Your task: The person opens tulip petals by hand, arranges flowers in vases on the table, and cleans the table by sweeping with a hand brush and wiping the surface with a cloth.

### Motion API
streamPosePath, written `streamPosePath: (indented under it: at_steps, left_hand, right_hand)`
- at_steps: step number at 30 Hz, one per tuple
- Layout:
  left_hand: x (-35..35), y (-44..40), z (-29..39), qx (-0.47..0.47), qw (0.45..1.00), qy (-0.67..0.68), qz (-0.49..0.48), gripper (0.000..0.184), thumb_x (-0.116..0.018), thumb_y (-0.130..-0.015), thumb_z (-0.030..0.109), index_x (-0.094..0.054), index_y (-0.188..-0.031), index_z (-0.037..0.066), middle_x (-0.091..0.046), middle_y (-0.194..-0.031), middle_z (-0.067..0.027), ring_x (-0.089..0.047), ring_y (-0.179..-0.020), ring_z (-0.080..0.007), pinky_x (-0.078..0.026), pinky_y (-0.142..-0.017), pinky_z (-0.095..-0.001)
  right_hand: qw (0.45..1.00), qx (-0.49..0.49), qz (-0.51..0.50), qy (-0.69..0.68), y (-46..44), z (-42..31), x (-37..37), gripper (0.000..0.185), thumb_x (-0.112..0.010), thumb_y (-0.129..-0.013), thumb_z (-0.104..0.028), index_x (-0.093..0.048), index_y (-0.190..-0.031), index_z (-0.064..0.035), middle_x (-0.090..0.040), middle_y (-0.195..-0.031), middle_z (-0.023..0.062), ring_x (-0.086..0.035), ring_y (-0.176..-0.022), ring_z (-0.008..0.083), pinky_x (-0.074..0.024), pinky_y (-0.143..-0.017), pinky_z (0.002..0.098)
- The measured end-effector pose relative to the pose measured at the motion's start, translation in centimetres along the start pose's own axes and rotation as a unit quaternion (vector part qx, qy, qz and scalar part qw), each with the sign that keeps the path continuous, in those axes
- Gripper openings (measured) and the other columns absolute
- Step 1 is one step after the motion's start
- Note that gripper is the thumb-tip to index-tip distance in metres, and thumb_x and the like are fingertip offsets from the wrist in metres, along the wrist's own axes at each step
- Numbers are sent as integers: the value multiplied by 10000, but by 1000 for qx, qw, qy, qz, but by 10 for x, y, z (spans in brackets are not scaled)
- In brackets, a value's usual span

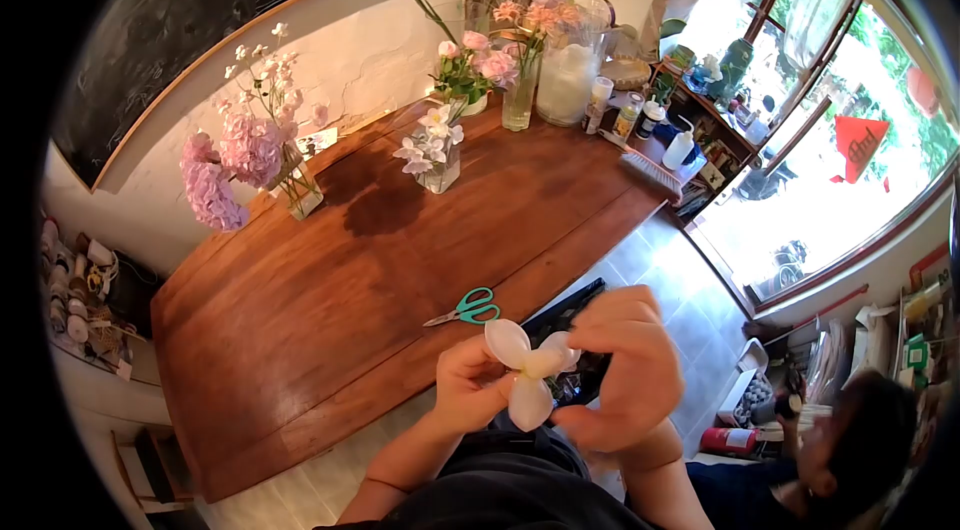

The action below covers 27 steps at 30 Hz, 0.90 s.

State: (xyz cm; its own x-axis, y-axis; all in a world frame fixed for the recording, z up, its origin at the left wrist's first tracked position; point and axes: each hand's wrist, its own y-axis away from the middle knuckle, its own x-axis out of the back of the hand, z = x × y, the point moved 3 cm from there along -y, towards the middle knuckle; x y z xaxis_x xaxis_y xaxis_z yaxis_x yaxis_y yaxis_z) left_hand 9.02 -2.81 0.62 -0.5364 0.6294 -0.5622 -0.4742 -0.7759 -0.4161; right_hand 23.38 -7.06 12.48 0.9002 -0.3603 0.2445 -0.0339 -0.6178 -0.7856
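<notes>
Head view, using the scissors (463, 313) as landmark. Where are they, and where's the flower?

Scissors flat on the bench (350, 310), close to its near edge. White flower (540, 362) is on the wearer's side of them, slightly right, held up, petals spread.

Left grip?

Left hand (468, 385): narrow, thumb and fingers pinching the flower at its left side. Just nearer the wearer than the scissors.

Right grip?

Right hand (630, 360) is blurred. Right of the scissors, fingers curled, fingertips at the flower's right petal. Pinching or only touching, can't tell.

Fine. Rest of the bench, quick?

Beyond the scissors, a bit left: glass vase (438, 178) with white blooms. Farther left: pink hydrangeas (250, 150), also in glass. Beyond and well right: brush (652, 173), pale bristles, near a white pump bottle (678, 149).

Anyone else?

One person (860, 440), well right of the scissors and nearer the camera, dark top. A hand holds something dark, too small to name.
</notes>
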Motion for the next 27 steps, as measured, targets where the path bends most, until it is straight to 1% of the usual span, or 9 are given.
streamPosePath:
  at_steps: [3, 4, 7, 12, 16, 18, 22, 25, 27]
  left_hand:
    - [-2, -3, 3, -23, 997, -61, -27, 209, -644, -873, -21, -600, -1076, -43, -619, -1033, -88, -607, -900, -145, -491, -781, -291]
    - [-3, -4, 4, -24, 997, -65, -16, 204, -644, -875, -18, -599, -1072, -44, -619, -1024, -86, -603, -886, -139, -488, -765, -284]
    - [-2, -2, 6, -28, 997, -70, 23, 192, -646, -880, -8, -596, -1061, -46, -619, -999, -82, -594, -843, -121, -481, -716, -262]
    - [-3, -1, 2, -36, 997, -49, 47, 183, -652, -885, 15, -592, -1047, -45, -616, -966, -82, -584, -784, -99, -469, -642, -230]
    - [-7, -6, 4, -36, 998, -33, 36, 178, -639, -901, 36, -590, -1050, -47, -613, -979, -83, -597, -811, -113, -487, -669, -244]
    - [-10, -9, 5, -36, 999, -17, 31, 175, -632, -909, 45, -589, -1050, -48, -612, -990, -83, -601, -828, -119, -494, -690, -251]
    - [-9, -12, 4, -36, 999, -28, 17, 172, -626, -915, 53, -589, -1049, -48, -614, -1019, -90, -606, -875, -127, -504, -744, -267]
    - [-2, -8, -3, -19, 1000, -16, 11, 170, -629, -914, 52, -589, -1045, -47, -619, -1034, -97, -610, -900, -130, -508, -772, -273]
    - [1, -6, -5, -6, 1000, -24, 15, 164, -630, -912, 48, -589, -1040, -47, -622, -1042, -100, -613, -911, -132, -511, -781, -276]
  right_hand:
    - [998, 13, -36, 45, -3, -1, -10, 353, -799, -631, -57, -621, -932, -4, -628, -828, 92, -575, -761, 253, -475, -659, 331]
    - [998, 3, -29, 48, 0, 1, -11, 308, -749, -657, 18, -620, -936, 13, -642, -838, 102, -584, -759, 251, -481, -660, 323]
    - [1000, -16, -19, -6, 9, 9, -11, 281, -714, -673, 54, -619, -937, 31, -654, -846, 112, -602, -767, 255, -491, -665, 321]
    - [999, -21, 17, -24, 13, 7, -11, 252, -687, -683, 73, -620, -923, 39, -668, -870, 132, -627, -805, 264, -514, -696, 321]
    - [999, -15, 26, -12, 17, 9, -9, 240, -684, -680, 77, -618, -908, 40, -669, -868, 139, -630, -802, 271, -527, -702, 323]
    - [999, 4, 30, 15, 18, 10, -7, 243, -685, -674, 79, -619, -904, 37, -668, -867, 138, -630, -796, 273, -528, -691, 324]
    - [997, 38, 34, 57, 22, 10, -4, 268, -709, -644, 68, -628, -895, 19, -668, -860, 134, -630, -795, 276, -529, -682, 321]
    - [995, 56, 21, 80, 18, 6, -3, 271, -740, -617, 46, -624, -856, -9, -654, -860, 115, -615, -763, 265, -514, -655, 305]
    - [997, 28, -11, 66, 12, 6, -2, 268, -760, -605, 29, -608, -819, -26, -635, -856, 102, -595, -731, 258, -498, -632, 295]
